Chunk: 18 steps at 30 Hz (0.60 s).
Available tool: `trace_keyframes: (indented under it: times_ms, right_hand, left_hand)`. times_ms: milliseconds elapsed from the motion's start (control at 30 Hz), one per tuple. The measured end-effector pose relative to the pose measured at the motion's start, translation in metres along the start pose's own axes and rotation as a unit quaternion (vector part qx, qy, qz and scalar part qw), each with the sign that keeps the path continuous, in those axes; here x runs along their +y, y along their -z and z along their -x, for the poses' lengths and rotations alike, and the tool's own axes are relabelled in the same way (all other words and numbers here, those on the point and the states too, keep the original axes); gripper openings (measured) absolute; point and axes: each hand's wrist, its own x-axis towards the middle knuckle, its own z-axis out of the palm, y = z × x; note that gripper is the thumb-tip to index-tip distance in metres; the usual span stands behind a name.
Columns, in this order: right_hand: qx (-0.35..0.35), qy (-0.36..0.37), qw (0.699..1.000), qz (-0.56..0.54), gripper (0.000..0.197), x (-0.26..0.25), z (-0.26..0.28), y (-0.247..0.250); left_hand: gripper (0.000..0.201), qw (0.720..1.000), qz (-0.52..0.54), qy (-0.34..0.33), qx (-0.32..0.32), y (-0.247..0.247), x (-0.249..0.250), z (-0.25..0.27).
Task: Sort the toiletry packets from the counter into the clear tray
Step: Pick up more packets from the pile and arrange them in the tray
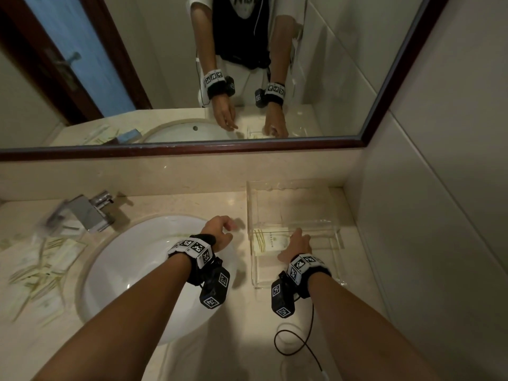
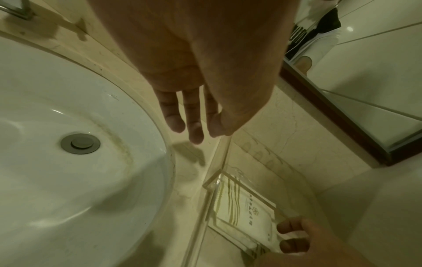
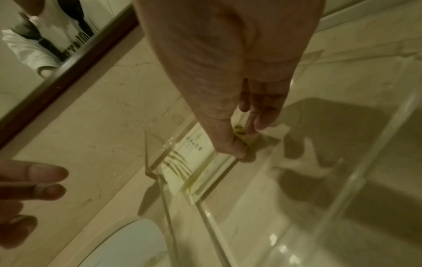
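While the head camera is looking down, the right hand (image 1: pixel 295 246) is reaching into the clear tray (image 1: pixel 336 229), pinching a toiletry packet (image 1: pixel 270 241); more loose packets (image 1: pixel 41 268) are lying left of the sink (image 1: pixel 132 248). Along the left wrist, the left hand (image 2: pixel 194 86) is hovering slack and empty by the sink rim. Along the right wrist, thumb and fingers (image 3: pixel 262 112) are gripping the packet's edge inside the tray.

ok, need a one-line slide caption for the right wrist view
Right hand pinches a toiletry packet in the clear tray beside the sink.
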Motion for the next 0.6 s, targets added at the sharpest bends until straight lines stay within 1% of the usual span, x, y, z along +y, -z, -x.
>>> trace_keyframes:
  times_ms: [33, 67, 167, 267, 367, 600]
  right_hand:
    - [-0.006, -0.005, 1.0, 0.01, 0.082, -0.002, 0.001, 0.004]
    - [-0.005, -0.006, 1.0, 0.022, 0.079, -0.005, 0.001, 0.008]
    - [0.001, 0.015, 0.999, 0.034, 0.056, -0.014, 0.001, 0.016]
    - [-0.009, 0.074, 0.996, 0.04, 0.043, -0.027, 0.005, 0.026]
    - [-0.003, 0.132, 0.991, 0.033, 0.029, -0.045, 0.012, 0.037]
    - [-0.02, 0.243, 0.968, 0.058, 0.017, -0.102, 0.032, 0.059]
  left_hand:
    - [0.028, 1.0, 0.003, 0.0, 0.001, 0.0, 0.001, 0.0]
    - [0.027, 1.0, 0.006, -0.002, 0.003, 0.001, 0.002, 0.0]
    - [0.026, 1.0, 0.014, 0.0, 0.008, 0.005, 0.005, 0.001]
    - [0.025, 1.0, 0.019, -0.008, 0.018, 0.012, 0.008, 0.004]
    - [0.024, 0.999, 0.022, -0.013, 0.033, 0.022, 0.01, 0.007]
    - [0.025, 0.997, 0.001, -0.028, 0.074, 0.052, 0.01, 0.025]
